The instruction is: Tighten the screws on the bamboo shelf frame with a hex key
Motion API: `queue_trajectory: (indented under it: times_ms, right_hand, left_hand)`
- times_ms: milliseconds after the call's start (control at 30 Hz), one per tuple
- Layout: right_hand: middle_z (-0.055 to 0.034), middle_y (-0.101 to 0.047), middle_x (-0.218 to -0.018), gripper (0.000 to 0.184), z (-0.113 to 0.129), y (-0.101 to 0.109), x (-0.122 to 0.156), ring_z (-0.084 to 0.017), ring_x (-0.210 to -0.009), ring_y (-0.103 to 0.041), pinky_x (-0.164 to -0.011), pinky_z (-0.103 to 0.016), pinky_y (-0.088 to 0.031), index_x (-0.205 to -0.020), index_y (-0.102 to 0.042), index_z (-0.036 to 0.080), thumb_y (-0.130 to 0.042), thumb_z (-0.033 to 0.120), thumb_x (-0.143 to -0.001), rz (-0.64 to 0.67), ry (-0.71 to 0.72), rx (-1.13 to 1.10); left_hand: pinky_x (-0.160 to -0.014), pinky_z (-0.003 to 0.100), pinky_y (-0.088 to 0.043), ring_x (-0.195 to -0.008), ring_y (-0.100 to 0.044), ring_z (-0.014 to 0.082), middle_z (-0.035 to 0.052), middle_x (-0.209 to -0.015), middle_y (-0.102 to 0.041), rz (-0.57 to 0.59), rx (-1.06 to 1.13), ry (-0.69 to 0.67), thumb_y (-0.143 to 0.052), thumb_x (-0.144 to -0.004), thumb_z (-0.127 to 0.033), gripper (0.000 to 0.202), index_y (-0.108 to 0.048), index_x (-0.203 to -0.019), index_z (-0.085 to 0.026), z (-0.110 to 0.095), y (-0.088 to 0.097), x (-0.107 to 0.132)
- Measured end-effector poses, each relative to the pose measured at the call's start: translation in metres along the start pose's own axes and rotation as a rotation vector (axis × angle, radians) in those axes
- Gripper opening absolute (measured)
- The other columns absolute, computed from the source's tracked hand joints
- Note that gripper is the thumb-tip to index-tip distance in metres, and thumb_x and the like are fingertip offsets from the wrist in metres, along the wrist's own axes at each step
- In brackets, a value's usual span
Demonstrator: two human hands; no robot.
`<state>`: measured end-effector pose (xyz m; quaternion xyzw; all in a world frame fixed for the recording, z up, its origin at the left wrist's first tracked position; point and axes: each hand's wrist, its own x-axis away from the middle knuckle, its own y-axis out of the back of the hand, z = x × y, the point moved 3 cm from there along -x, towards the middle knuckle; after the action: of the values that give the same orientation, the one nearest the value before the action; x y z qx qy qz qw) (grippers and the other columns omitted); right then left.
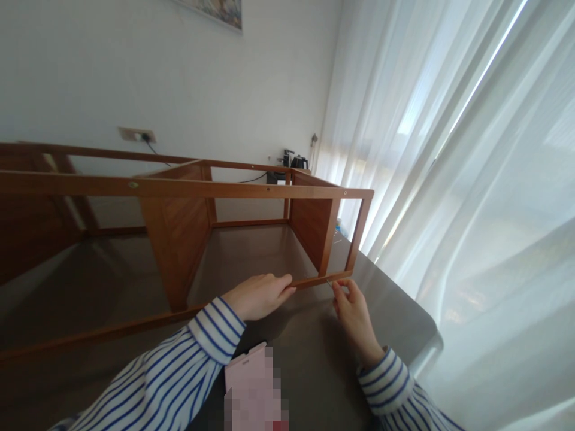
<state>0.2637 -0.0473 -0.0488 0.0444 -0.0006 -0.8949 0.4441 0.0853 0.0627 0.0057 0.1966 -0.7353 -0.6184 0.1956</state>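
A brown wooden shelf frame lies on its side on a grey table. My left hand rests on the frame's lower front rail, fingers curled over it. Just right of it, my right hand pinches a thin metal tool or fastener at the rail's near right corner; what it is I cannot make out. Both arms wear blue-and-white striped sleeves.
A pink phone lies on the table near my body. White sheer curtains hang close on the right, beyond the table edge. A kettle stands at the far end by the white wall, and a wall socket has a cable.
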Motion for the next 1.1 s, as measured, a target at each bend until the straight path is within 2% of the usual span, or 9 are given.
queue_trajectory:
  times_ms: [200, 400, 500, 567, 700, 800, 867, 967, 1100]
  right_hand:
    - [0.0044, -0.049, -0.061, 0.040, 0.001, 0.003, 0.005, -0.008, -0.050, -0.044, -0.045, -0.020, -0.035, -0.088, -0.055, 0.016, -0.053, 0.056, -0.082, 0.107, 0.004, -0.003]
    - [-0.0014, -0.061, -0.077, 0.047, 0.006, 0.012, 0.010, -0.014, -0.065, -0.058, -0.057, -0.026, -0.047, -0.109, -0.056, 0.015, -0.063, 0.048, -0.077, 0.258, 0.063, 0.065]
    - [-0.0030, -0.065, -0.080, 0.042, 0.011, 0.018, 0.009, -0.017, -0.072, -0.061, -0.065, -0.029, -0.050, -0.112, -0.058, 0.017, -0.062, 0.043, -0.080, 0.302, 0.112, 0.143]
    - [-0.0042, -0.066, -0.085, 0.034, 0.018, 0.021, 0.007, -0.018, -0.076, -0.061, -0.073, -0.032, -0.050, -0.109, -0.062, 0.020, -0.061, 0.040, -0.082, 0.324, 0.227, 0.304]
    - [-0.0074, -0.065, -0.092, 0.025, 0.037, 0.023, 0.008, -0.019, -0.084, -0.061, -0.079, -0.033, -0.050, -0.105, -0.066, 0.022, -0.053, 0.036, -0.089, 0.346, 0.610, 0.745]
    - [-0.0089, -0.064, -0.094, 0.026, 0.042, 0.021, 0.011, -0.019, -0.086, -0.061, -0.079, -0.032, -0.051, -0.106, -0.066, 0.021, -0.047, 0.033, -0.093, 0.364, 0.737, 0.817]
    - [-0.0094, -0.064, -0.095, 0.027, 0.042, 0.020, 0.012, -0.019, -0.086, -0.061, -0.078, -0.031, -0.051, -0.107, -0.065, 0.020, -0.045, 0.032, -0.094, 0.358, 0.745, 0.787]
    - [-0.0092, -0.065, -0.096, 0.027, 0.038, 0.019, 0.013, -0.018, -0.085, -0.062, -0.078, -0.031, -0.050, -0.104, -0.067, 0.020, -0.045, 0.032, -0.093, 0.319, 0.674, 0.672]
    - [-0.0063, -0.068, -0.084, 0.026, 0.025, 0.024, 0.008, -0.019, -0.078, -0.062, -0.074, -0.031, -0.048, -0.090, -0.070, 0.021, -0.054, 0.040, -0.087, 0.216, 0.421, 0.439]
  left_hand:
    - [-0.060, 0.032, -0.044, -0.071, -0.064, 0.0250, 0.0095, -0.080, -0.066, 0.010, -0.007, 0.014, -0.016, -0.092, -0.055, 0.051, -0.056, -0.098, -0.023, -0.001, 0.002, 0.001]
    - [-0.058, 0.031, -0.042, -0.070, -0.064, 0.0236, 0.0085, -0.077, -0.065, 0.012, 0.012, 0.017, -0.018, -0.092, -0.054, 0.050, -0.056, -0.095, -0.022, -0.001, 0.003, 0.000]
    - [-0.057, 0.030, -0.041, -0.069, -0.064, 0.0223, 0.0075, -0.076, -0.064, 0.011, 0.023, 0.013, -0.019, -0.092, -0.054, 0.049, -0.056, -0.094, -0.022, 0.000, 0.001, 0.000]
    - [-0.056, 0.029, -0.041, -0.067, -0.063, 0.0221, 0.0071, -0.074, -0.064, 0.000, 0.021, 0.006, -0.018, -0.092, -0.054, 0.049, -0.056, -0.094, -0.022, 0.000, 0.001, 0.000]
    - [-0.056, 0.030, -0.041, -0.066, -0.063, 0.0221, 0.0072, -0.073, -0.063, -0.011, 0.029, 0.008, -0.019, -0.092, -0.054, 0.050, -0.056, -0.092, -0.022, -0.001, 0.002, 0.001]
    - [-0.056, 0.029, -0.040, -0.065, -0.062, 0.0216, 0.0067, -0.073, -0.063, -0.010, 0.039, 0.000, -0.019, -0.092, -0.053, 0.049, -0.057, -0.092, -0.022, -0.001, 0.003, 0.001]
    - [-0.055, 0.029, -0.040, -0.064, -0.062, 0.0211, 0.0062, -0.072, -0.062, -0.010, 0.044, -0.003, -0.019, -0.092, -0.053, 0.049, -0.057, -0.091, -0.022, -0.001, 0.003, 0.001]
    - [-0.055, 0.029, -0.039, -0.064, -0.062, 0.0209, 0.0058, -0.071, -0.062, -0.018, 0.047, -0.008, -0.019, -0.092, -0.053, 0.048, -0.056, -0.091, -0.022, -0.001, 0.003, 0.001]
    - [-0.056, 0.030, -0.040, -0.065, -0.063, 0.0216, 0.0071, -0.074, -0.063, -0.006, 0.054, 0.002, -0.020, -0.092, -0.054, 0.049, -0.057, -0.092, -0.022, -0.001, 0.004, 0.002]
